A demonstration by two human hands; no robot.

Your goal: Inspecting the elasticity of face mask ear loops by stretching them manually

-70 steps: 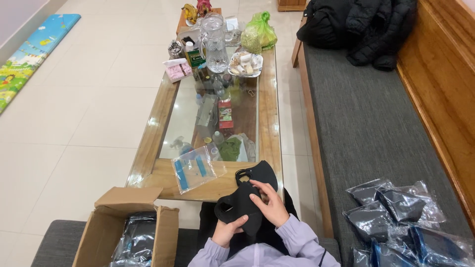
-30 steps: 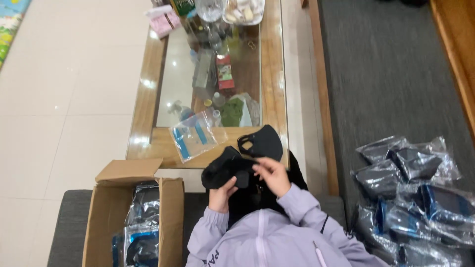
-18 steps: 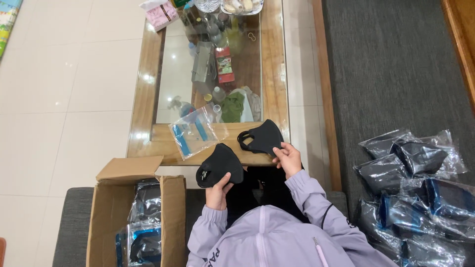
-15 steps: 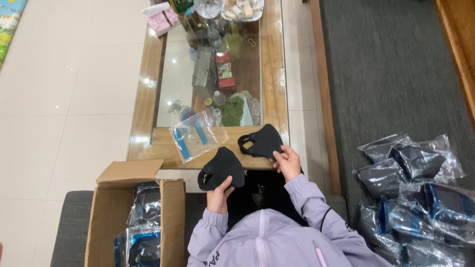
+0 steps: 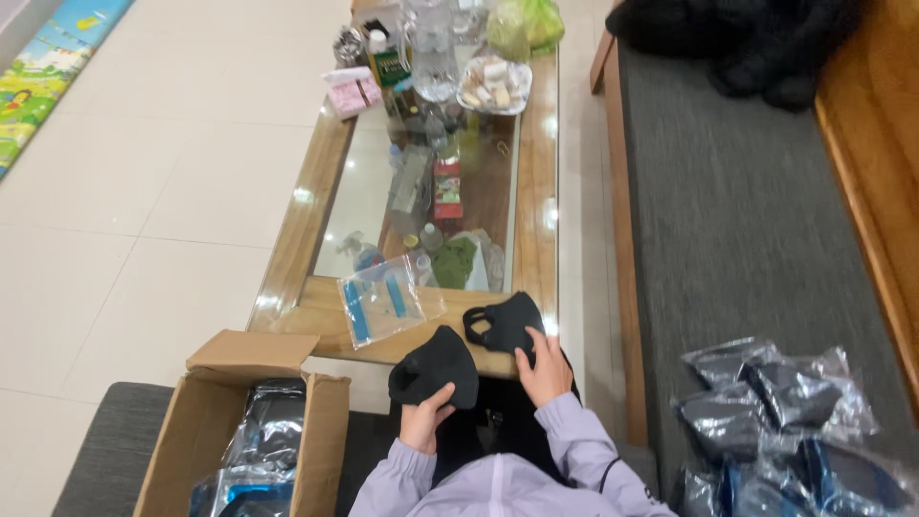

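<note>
My left hand (image 5: 425, 421) holds one black face mask (image 5: 436, 365) up over my lap, just off the near edge of the wooden coffee table (image 5: 304, 230). A second black face mask (image 5: 504, 322) lies on that table edge, and my right hand (image 5: 546, 367) rests on its near side, fingers on the fabric. To the left of the two masks, a clear plastic bag with blue strips (image 5: 385, 299) lies flat on the table.
An open cardboard box (image 5: 251, 421) with bagged items stands at my lower left. Several plastic-wrapped dark packs (image 5: 777, 414) lie on the grey sofa (image 5: 747, 220) to my right. Bottles, a plate of snacks (image 5: 494, 84) and a green bag crowd the table's far end.
The two masks, held together in both hands before, are now apart. My right hand has set one on the table edge while my left keeps the other. The view has tilted up.
</note>
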